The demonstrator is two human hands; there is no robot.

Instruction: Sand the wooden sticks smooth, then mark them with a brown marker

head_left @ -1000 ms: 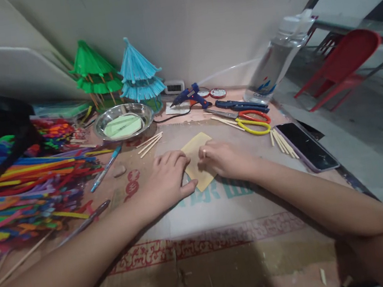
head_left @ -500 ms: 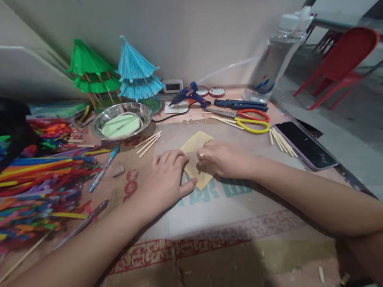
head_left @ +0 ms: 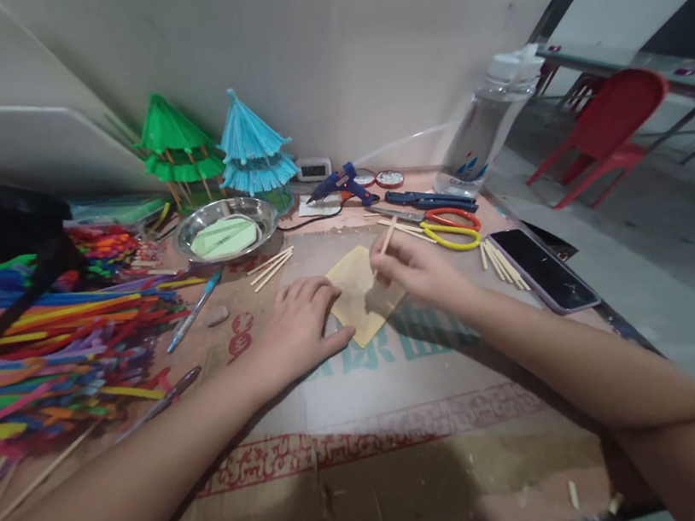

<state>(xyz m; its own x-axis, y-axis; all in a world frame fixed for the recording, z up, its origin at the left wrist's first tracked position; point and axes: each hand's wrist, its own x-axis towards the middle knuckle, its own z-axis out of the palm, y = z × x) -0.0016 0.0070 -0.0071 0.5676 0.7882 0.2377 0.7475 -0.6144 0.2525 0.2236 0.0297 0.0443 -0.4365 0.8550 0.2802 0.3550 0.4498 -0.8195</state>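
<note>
A square of yellow paper (head_left: 358, 293) lies flat at the middle of the work surface, turned with a corner toward me. My left hand (head_left: 302, 318) rests with fingers spread at its left edge, the thumb by the near corner. Pinched in my right hand (head_left: 414, 267) is a short thin wooden stick (head_left: 388, 237), held slanting above the paper's right side. Several similar sticks (head_left: 272, 268) lie beyond my left hand, and another bunch of sticks (head_left: 503, 264) sits to the right, beside the phone.
Scissors (head_left: 450, 230), pliers (head_left: 429, 200) and a blue glue gun (head_left: 343, 185) lie at the back. A metal bowl (head_left: 181, 248) holds pale green paper. Colourful pipe cleaners (head_left: 43, 355) crowd the left. A phone (head_left: 542, 267) and a water bottle (head_left: 465, 136) stand right; two small pagodas (head_left: 250, 140) stand behind.
My right hand has lifted and moved right off the paper, and the stick now shows in its fingers. My left hand stays at the paper's edge. The view has tilted slightly.
</note>
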